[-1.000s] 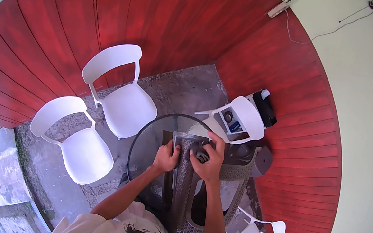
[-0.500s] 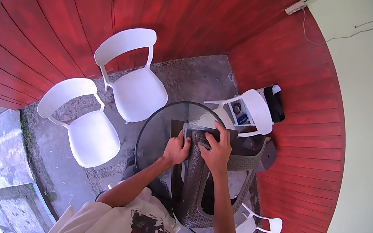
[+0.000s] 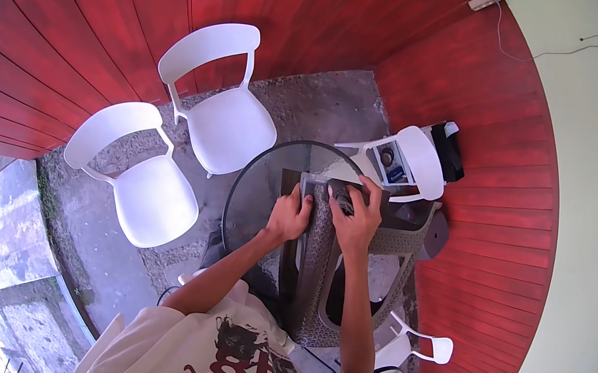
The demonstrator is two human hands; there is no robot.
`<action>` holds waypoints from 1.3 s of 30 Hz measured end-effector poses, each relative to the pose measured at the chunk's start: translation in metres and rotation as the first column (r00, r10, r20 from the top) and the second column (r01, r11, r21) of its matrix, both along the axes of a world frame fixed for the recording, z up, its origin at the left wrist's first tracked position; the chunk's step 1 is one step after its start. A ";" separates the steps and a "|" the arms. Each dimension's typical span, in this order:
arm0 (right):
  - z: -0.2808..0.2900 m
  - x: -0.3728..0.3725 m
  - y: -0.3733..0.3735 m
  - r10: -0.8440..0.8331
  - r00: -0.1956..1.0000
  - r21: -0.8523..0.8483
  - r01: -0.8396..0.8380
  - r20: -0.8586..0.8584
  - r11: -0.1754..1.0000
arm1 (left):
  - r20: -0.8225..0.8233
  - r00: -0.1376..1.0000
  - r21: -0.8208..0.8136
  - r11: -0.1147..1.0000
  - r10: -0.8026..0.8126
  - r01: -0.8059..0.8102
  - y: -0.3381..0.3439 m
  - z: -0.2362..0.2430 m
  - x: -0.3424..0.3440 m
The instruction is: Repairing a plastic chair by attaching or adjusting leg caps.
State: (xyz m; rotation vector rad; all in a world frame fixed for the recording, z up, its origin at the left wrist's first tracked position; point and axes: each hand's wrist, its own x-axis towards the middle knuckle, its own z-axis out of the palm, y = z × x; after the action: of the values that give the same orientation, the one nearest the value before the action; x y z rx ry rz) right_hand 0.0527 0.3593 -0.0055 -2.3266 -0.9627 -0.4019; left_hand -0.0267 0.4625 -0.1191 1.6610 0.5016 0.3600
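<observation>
A grey-brown plastic chair point(image 3: 311, 299) with a woven-look texture lies tipped over on a round glass table point(image 3: 255, 187). My left hand point(image 3: 289, 215) is closed on the far edge of its textured panel, thumb on top. Just to the right, my right hand point(image 3: 358, 220) has its fingers curled over a small dark rounded pad point(image 3: 344, 197), which rests against the chair near the panel's far end. What the pad is made of cannot be made out, and my fingers partly cover it.
Two white chairs point(image 3: 232, 130) stand on the grey floor at the left. Behind the table on the right, another white chair point(image 3: 419, 163) has a small box point(image 3: 391, 162) on its seat. More white chair parts point(image 3: 405, 346) show at lower right. A red plank wall point(image 3: 298, 4) encloses the corner.
The whole scene has shifted slightly upward in the picture. My right hand's fingers have moved a little over the dark pad. My left hand keeps its hold on the chair.
</observation>
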 end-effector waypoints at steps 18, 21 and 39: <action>0.007 0.000 0.004 -0.157 0.983 0.362 0.181 -0.095 0.914 | 0.016 1.000 -0.131 0.991 0.002 0.000 0.009 0.000 -0.007; 0.014 -0.005 0.011 -0.071 0.992 0.296 0.100 -0.106 0.950 | 0.023 1.000 -0.120 0.993 -0.009 0.011 0.010 -0.005 -0.006; 0.006 -0.009 0.013 0.033 0.989 -0.147 -0.011 0.146 0.989 | -0.021 1.000 -0.040 0.999 -0.004 0.003 -0.007 -0.001 -0.008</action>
State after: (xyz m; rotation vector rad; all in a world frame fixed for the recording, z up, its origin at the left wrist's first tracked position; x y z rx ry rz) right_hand 0.0438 0.3721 0.0003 -2.4418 -1.1214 -0.5176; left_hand -0.0349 0.4559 -0.1198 1.6277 0.5187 0.3285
